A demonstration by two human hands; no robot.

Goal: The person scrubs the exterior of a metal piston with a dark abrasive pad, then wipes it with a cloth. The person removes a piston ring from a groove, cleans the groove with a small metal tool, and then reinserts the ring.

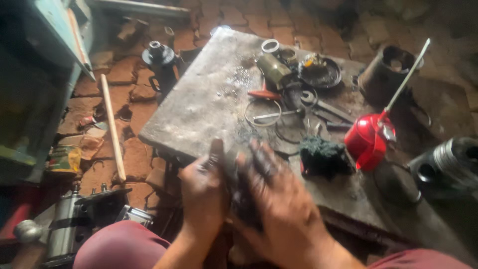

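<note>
Greasy and black, my left hand [203,192] and right hand [279,199] press together around a dark lump [239,197] between the palms, fingers curled loosely; blur hides what it is. Red oil can [368,142] stands farther right.

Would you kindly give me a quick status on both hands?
Left hand and right hand pressed around a dark greasy object. Motion-blurred. Black rag lies close.
</note>
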